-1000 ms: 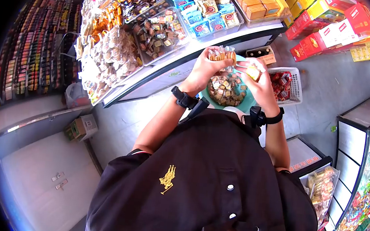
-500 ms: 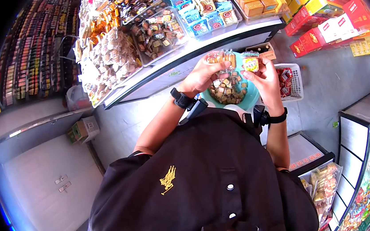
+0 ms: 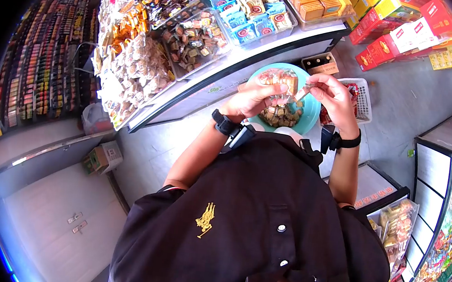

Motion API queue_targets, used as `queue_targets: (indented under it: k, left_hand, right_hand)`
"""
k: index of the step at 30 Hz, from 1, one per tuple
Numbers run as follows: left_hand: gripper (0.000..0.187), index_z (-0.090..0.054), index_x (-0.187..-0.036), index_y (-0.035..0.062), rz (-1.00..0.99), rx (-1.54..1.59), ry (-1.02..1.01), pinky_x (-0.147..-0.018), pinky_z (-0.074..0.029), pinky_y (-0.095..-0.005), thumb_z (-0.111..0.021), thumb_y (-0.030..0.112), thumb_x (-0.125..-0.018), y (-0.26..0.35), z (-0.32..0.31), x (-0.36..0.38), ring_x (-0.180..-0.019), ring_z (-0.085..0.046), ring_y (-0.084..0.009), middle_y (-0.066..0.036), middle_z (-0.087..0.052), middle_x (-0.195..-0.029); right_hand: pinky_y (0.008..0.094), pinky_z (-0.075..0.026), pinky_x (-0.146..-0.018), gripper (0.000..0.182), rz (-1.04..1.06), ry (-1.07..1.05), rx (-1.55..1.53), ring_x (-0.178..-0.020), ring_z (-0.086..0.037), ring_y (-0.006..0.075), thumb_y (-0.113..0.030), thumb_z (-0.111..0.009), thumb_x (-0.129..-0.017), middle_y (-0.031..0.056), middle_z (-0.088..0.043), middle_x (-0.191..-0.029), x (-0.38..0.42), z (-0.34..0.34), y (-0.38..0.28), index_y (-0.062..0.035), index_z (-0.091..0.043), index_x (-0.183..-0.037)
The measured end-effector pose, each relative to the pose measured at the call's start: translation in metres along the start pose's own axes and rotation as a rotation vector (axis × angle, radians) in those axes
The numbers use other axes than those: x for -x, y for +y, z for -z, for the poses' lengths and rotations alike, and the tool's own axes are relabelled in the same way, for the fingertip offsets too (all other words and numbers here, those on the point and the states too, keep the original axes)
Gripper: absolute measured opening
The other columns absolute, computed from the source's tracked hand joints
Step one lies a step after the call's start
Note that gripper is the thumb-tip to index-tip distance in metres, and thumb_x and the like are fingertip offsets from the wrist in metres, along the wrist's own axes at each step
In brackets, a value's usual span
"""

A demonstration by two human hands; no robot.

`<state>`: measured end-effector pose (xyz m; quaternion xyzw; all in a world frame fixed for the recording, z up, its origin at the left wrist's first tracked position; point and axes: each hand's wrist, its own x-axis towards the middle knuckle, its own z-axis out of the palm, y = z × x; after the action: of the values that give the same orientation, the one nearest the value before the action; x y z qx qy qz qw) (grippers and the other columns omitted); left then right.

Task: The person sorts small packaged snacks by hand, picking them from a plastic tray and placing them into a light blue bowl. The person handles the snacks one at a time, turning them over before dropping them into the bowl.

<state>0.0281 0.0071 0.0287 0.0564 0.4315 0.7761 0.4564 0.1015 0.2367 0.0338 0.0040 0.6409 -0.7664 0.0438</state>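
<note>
Both hands lower than half second ago, snack packs now over teal bowl (image 3: 309, 113). Left hand (image 3: 252, 97) clamps clear pack of orange biscuits (image 3: 278, 81); right hand (image 3: 335, 94) pinches small wrapper (image 3: 302, 92), touching pack. Bench (image 3: 227, 70) edge just beyond; white basket (image 3: 362, 97) at right; floor open behind.

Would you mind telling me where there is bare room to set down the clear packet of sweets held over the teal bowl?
Bare grey floor lies between the white basket and the glass cabinet. The counter's white front edge is a narrow free strip. The counter trays are packed full, and the teal bowl holds sweets.
</note>
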Motion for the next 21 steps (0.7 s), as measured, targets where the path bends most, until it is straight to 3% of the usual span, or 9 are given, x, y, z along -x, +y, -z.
queue_targets:
  k: [8, 11, 15, 16, 19, 21]
  left_hand:
    - [0.048, -0.049, -0.135, 0.0072, 0.033, 0.059, -0.055, -0.097, -0.049, -0.0382, -0.064, 0.024, -0.093, -0.001, -0.001, 0.001, -0.119, -0.056, -0.0180, -0.005, -0.059, -0.128]
    - [0.048, -0.048, -0.136, 0.0081, 0.023, 0.072, -0.026, -0.096, -0.049, -0.0376, -0.063, 0.025, -0.094, 0.000, 0.000, 0.002, -0.119, -0.056, -0.0177, -0.004, -0.059, -0.129]
    - [0.048, -0.047, -0.137, 0.0090, 0.021, 0.115, -0.007, -0.097, -0.049, -0.0373, -0.062, 0.026, -0.095, 0.000, 0.012, 0.004, -0.122, -0.055, -0.0174, -0.004, -0.058, -0.130]
    - [0.048, -0.047, -0.137, 0.0091, 0.033, 0.102, -0.009, -0.097, -0.049, -0.0373, -0.062, 0.026, -0.095, 0.002, 0.014, 0.005, -0.122, -0.055, -0.0177, -0.005, -0.058, -0.131]
    - [0.049, -0.047, -0.137, 0.0086, 0.054, 0.062, -0.014, -0.098, -0.048, -0.0379, -0.063, 0.027, -0.094, 0.008, 0.015, 0.009, -0.122, -0.055, -0.0188, -0.006, -0.057, -0.131]
    - [0.049, -0.048, -0.137, 0.0074, 0.053, 0.033, -0.022, -0.100, -0.048, -0.0393, -0.063, 0.027, -0.094, 0.010, 0.013, 0.010, -0.122, -0.055, -0.0198, -0.008, -0.057, -0.132]
  right_hand:
    - [0.0228, -0.048, -0.084, 0.015, 0.136, 0.185, -0.084, -0.096, -0.059, 0.0091, -0.004, -0.059, -0.095, 0.0042, -0.062, -0.108, -0.013, -0.026, 0.008, 0.0013, -0.062, -0.109]
    - [0.0239, -0.048, -0.084, 0.012, 0.296, 0.267, 0.152, -0.098, -0.059, 0.0103, -0.002, -0.059, -0.095, 0.0061, -0.060, -0.110, -0.017, -0.030, 0.022, 0.0020, -0.061, -0.105]
    - [0.0231, -0.051, -0.078, 0.027, 0.261, 0.167, 0.220, -0.101, -0.059, 0.0110, -0.006, -0.067, -0.089, 0.0063, -0.059, -0.116, -0.014, -0.035, 0.011, -0.0021, -0.065, -0.115]
    - [0.0250, -0.052, -0.080, 0.042, 0.251, 0.104, 0.242, -0.107, -0.058, 0.0132, -0.005, -0.073, -0.084, 0.0074, -0.057, -0.121, -0.011, -0.035, 0.005, -0.0035, -0.061, -0.125]
    - [0.0275, -0.053, -0.083, 0.051, 0.292, -0.003, 0.264, -0.111, -0.057, 0.0157, -0.005, -0.076, -0.081, 0.0081, -0.056, -0.124, -0.008, -0.036, 0.000, -0.0038, -0.058, -0.128]
    - [0.0306, -0.053, -0.086, 0.064, 0.304, -0.043, 0.371, -0.112, -0.057, 0.0216, -0.006, -0.080, -0.074, 0.0112, -0.054, -0.128, -0.008, -0.033, -0.001, -0.0040, -0.054, -0.133]
